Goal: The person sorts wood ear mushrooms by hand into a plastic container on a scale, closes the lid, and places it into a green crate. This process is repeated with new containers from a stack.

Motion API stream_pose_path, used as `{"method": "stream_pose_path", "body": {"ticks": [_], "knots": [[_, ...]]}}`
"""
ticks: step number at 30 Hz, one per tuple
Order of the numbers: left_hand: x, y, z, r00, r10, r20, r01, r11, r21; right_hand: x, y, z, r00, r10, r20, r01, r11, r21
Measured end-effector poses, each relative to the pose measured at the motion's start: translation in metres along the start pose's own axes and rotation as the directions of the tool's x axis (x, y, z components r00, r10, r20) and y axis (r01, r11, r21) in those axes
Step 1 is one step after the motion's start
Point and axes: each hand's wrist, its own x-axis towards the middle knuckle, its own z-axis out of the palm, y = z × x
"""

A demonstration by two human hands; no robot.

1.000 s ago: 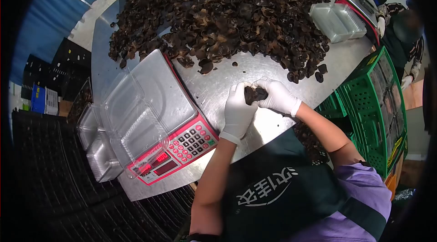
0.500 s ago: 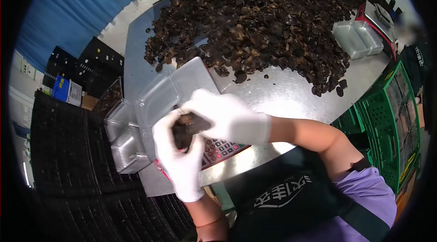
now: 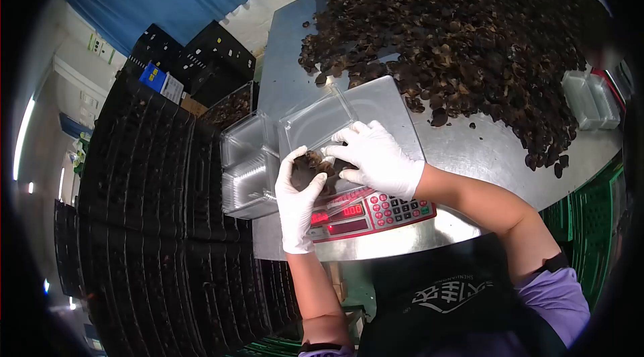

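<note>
My left hand (image 3: 297, 194), in a white glove, has its thumb and fingers curled round a clump of dark brown wood ear mushrooms (image 3: 314, 168). Close on its right, my gloved right hand (image 3: 381, 161) has its fingers bent and pinched on dark pieces beside that clump; its palm hides part of them. Both hands are above an open clear plastic box (image 3: 315, 117), which rests on the plate (image 3: 392, 110) of a red and white scale. The scale's red display (image 3: 352, 210) reads 0.00 in one window.
A wide heap of wood ear mushrooms (image 3: 456, 41) covers the back of the metal table (image 3: 463, 156). Stacked clear boxes (image 3: 249, 186) stand left of the scale, and more clear trays (image 3: 590, 102) lie at the right. Black crates (image 3: 141, 176) fill the left side; green crates (image 3: 597, 216) stand at right.
The view has shifted, so the table sits further right. My hands have drawn slightly apart, with the right fingers lower and spread over the box, and the scale's display has come into view.
</note>
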Motion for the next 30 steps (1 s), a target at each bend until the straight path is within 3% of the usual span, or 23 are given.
{"method": "stream_pose_path", "body": {"ticks": [3,4,7,9,11,12,13,15,16,17,19,21,22,23,25,26,27,29,30], "knots": [[-0.002,0.006,0.005,0.999,-0.019,0.037,0.022,0.995,-0.096,0.007,0.000,0.012,0.990,-0.045,-0.135,0.052,0.997,0.052],[-0.001,0.003,0.004,0.999,-0.023,0.039,0.026,0.996,-0.081,0.009,-0.001,0.011,0.999,-0.006,-0.041,0.009,0.997,0.073],[0.000,0.007,0.000,0.995,-0.048,0.087,0.058,0.992,-0.115,0.009,0.000,0.007,1.000,0.021,-0.023,-0.018,0.992,0.123],[-0.001,0.002,-0.002,0.991,-0.065,0.115,0.086,0.979,-0.183,0.000,0.006,0.000,0.994,0.035,-0.108,-0.015,0.983,0.186],[-0.001,-0.003,-0.005,0.989,-0.102,0.107,0.106,0.994,-0.027,-0.018,0.013,-0.028,0.991,0.065,-0.119,-0.028,0.958,0.287],[-0.002,0.000,-0.005,0.996,-0.049,0.079,0.037,0.989,0.145,-0.034,0.015,-0.047,0.995,0.074,-0.065,-0.052,0.955,0.292],[-0.001,-0.002,-0.007,0.995,-0.051,0.087,0.039,0.990,0.138,-0.055,0.018,-0.067,0.996,0.084,-0.010,-0.077,0.951,0.298],[0.000,-0.007,-0.012,0.992,0.007,0.123,-0.043,0.954,0.298,-0.109,0.026,-0.103,0.981,0.068,0.181,-0.124,0.940,0.319],[0.000,-0.001,-0.012,0.991,-0.023,0.131,-0.019,0.950,0.312,-0.138,0.026,-0.127,0.878,0.183,0.442,-0.356,0.867,0.348],[0.001,-0.004,-0.014,0.992,-0.040,0.122,0.001,0.954,0.301,-0.172,0.034,-0.140,0.863,0.148,0.483,-0.302,0.918,0.258],[0.001,0.004,-0.012,0.994,0.094,0.054,-0.108,0.851,0.514,-0.249,0.038,-0.171,0.682,0.260,0.683,-0.430,0.899,0.087],[-0.007,0.016,-0.005,0.946,0.324,-0.030,-0.221,0.708,0.670,-0.309,0.027,-0.200,0.509,0.484,0.712,-0.441,0.857,-0.267],[-0.015,0.025,0.008,0.926,0.365,-0.095,-0.223,0.733,0.642,-0.304,0.022,-0.211,0.352,0.620,0.702,-0.543,0.746,-0.386],[-0.021,0.033,0.028,0.912,0.386,-0.141,-0.237,0.774,0.587,-0.328,0.024,-0.217,0.383,0.723,0.575,-0.540,0.680,-0.496],[-0.039,0.049,0.078,0.948,0.318,-0.035,-0.295,0.911,0.288,-0.341,0.037,-0.219,0.542,0.815,0.202,-0.645,0.559,-0.521],[-0.047,0.041,0.090,0.926,0.319,0.200,-0.372,0.857,0.358,-0.349,0.050,-0.215,0.486,0.874,0.009,-0.739,0.416,-0.530],[-0.055,0.052,0.120,0.865,0.284,0.415,-0.418,0.865,0.279,-0.357,0.069,-0.209,0.488,0.865,-0.121,-0.807,0.394,-0.440],[-0.075,0.014,0.169,0.744,0.293,0.600,-0.479,0.860,0.175,-0.351,0.096,-0.191,0.287,0.911,-0.297,-0.954,0.243,-0.178],[-0.085,0.009,0.190,0.728,0.071,0.682,-0.360,0.886,0.292,-0.352,0.111,-0.180,0.301,0.875,-0.379,-0.952,0.251,-0.176]]}}
